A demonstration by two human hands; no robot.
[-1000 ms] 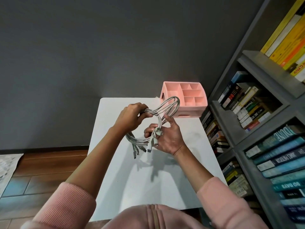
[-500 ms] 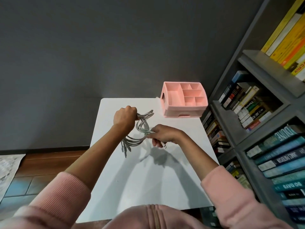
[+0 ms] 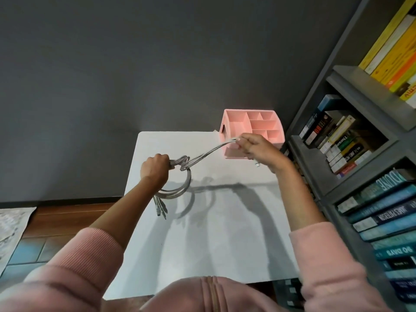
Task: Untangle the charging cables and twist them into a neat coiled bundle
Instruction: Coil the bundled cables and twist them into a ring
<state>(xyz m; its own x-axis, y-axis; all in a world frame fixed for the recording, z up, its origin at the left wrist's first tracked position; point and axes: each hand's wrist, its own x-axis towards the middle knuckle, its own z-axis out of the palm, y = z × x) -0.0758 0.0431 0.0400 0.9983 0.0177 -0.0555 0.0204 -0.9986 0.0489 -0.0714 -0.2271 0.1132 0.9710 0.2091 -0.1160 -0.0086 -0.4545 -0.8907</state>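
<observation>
The left hand [image 3: 155,168] is clenched in a fist around the charging cables [image 3: 182,163], knuckles up and thumb side turned toward the right hand, the wrist bent slightly and the forearm reaching out from a pink sleeve [image 3: 85,251]. Just beyond its thumb the strands cross in a tight twist. Under that grip a loop [image 3: 188,180] of several grey strands hangs and curves back beneath the wrist. From there a cluster of plug ends [image 3: 161,210] dangles down beside the forearm, above the white table [image 3: 225,239].

The right hand [image 3: 254,147] is held higher and farther out than the left one, well apart from it. Its fingers are curled down and its thumb and forefinger pinch the far end of the same cables. Between the two grips the strands run in a taut, slightly fanned line, rising from the twist to the pinch. A small plug tip [image 3: 257,164] pokes out below the right palm; how it is held inside the hand is hidden. The right forearm is angled outward, elbow toward the bookshelf [image 3: 364,91].

Directly behind the right hand's pinch stands a pink compartment organiser [image 3: 265,123] at the table's far corner. The cables are lifted clear of the tabletop and cast shadows on it below both grips.
</observation>
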